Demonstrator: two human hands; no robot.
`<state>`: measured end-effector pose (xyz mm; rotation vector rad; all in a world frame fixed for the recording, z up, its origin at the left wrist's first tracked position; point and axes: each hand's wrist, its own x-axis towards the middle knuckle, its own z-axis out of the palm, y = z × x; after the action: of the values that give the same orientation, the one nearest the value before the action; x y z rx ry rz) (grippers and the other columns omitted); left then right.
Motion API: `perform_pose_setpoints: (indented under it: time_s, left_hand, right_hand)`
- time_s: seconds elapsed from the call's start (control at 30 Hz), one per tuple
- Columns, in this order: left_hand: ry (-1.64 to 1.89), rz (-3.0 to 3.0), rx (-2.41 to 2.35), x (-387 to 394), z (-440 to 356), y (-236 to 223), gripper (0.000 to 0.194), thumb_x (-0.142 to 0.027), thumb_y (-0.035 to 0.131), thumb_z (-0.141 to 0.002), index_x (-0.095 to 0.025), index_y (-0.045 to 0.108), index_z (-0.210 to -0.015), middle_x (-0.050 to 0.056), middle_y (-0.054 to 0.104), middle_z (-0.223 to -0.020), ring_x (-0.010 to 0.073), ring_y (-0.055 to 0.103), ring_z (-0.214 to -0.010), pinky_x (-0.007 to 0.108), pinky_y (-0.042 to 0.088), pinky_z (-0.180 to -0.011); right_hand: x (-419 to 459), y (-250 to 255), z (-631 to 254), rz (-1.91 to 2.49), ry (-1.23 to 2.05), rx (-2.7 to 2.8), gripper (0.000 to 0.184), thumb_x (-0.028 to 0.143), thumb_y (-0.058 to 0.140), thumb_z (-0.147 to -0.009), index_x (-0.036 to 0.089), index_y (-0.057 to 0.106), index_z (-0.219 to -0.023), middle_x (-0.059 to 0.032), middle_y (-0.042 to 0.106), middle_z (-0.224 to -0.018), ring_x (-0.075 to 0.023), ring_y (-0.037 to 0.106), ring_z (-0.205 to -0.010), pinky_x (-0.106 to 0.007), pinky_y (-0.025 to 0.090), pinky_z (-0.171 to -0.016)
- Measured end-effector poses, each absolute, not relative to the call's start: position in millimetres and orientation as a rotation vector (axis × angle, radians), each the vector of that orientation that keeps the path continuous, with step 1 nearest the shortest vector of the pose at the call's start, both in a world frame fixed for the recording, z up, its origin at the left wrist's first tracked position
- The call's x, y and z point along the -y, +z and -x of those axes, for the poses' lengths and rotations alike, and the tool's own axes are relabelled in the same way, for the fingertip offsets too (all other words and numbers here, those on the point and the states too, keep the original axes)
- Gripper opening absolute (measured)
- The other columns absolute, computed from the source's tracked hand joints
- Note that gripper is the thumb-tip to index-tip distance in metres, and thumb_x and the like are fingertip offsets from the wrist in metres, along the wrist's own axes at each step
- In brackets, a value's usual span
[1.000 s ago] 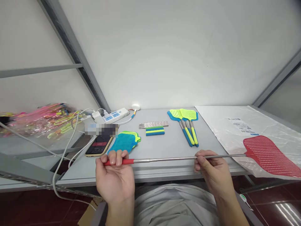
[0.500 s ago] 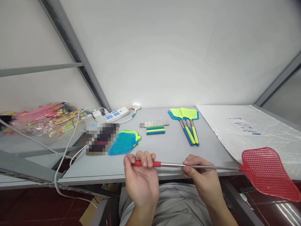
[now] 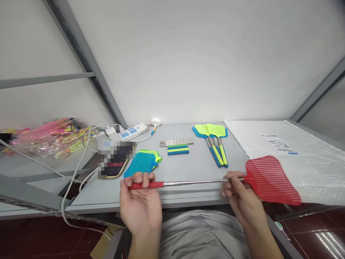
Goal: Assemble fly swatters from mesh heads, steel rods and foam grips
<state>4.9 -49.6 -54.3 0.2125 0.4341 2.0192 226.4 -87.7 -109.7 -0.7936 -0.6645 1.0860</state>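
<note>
A red fly swatter [image 3: 272, 180] with a telescopic metal rod lies level across my front, above the table's near edge. My left hand [image 3: 142, 205], palm up, has its fingers closed round the red grip at the left end. On the rod, just beside the red mesh head, my right hand [image 3: 242, 196] is closed in a pinch. Past my left fingertips lies a stack of blue and yellow-green swatter heads [image 3: 142, 163]. Several metal rods [image 3: 176, 142] and several coloured handle grips [image 3: 178, 149] lie side by side further back. Assembled blue and yellow swatters [image 3: 217, 145] rest right of them.
A white plastic mailer [image 3: 272, 144] with a label covers the table's right side. At the left are a phone [image 3: 117, 165], a power strip [image 3: 133, 132] with white cables, and bagged colourful items [image 3: 54, 136]. A white wall [image 3: 188, 72] rises behind.
My hands came closer together, then spread apart again. The right hand now holds the rod nearer the mesh head, and the head has shifted left.
</note>
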Motion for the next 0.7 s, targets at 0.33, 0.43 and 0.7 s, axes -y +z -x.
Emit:
perform_pose_setpoints:
  time_s: [0.33,0.43,0.7]
  left_hand:
    - [2.124,-0.117,-0.402,39,26,-47,0.026,-0.014,0.032,-0.094,-0.017,0.039,-0.07,-0.003,0.043,-0.065,0.007,0.04,-0.053,0.021,0.045,-0.062]
    - [2.13,-0.13,-0.402,35,31,-49,0.026,-0.015,0.033,-0.094,-0.017,0.039,-0.069,-0.003,0.042,-0.064,0.0071,0.04,-0.053,0.021,0.045,-0.061]
    - [1.964,-0.408,-0.482,54,-30,-67,0.033,-0.038,0.038,-0.1,-0.02,0.045,-0.073,-0.002,0.052,-0.066,0.0135,0.052,-0.063,0.03,0.051,-0.068]
  right_hand:
    - [83,-89,-230,0.722,1.028,0.441,0.026,0.045,0.064,-0.087,0.019,0.064,-0.082,0.0013,0.056,-0.068,-0.011,0.049,-0.055,-0.026,0.045,-0.049]
    - [82,-86,-229,0.776,0.909,0.375,0.015,0.033,0.069,-0.085,0.02,0.061,-0.082,0.0037,0.056,-0.068,-0.0094,0.046,-0.052,-0.025,0.043,-0.045]
    - [91,-87,-183,0.882,0.929,0.45,0.037,0.041,0.068,-0.085,0.021,0.046,-0.065,0.0096,0.035,-0.049,-0.0078,0.035,-0.041,-0.023,0.036,-0.039]
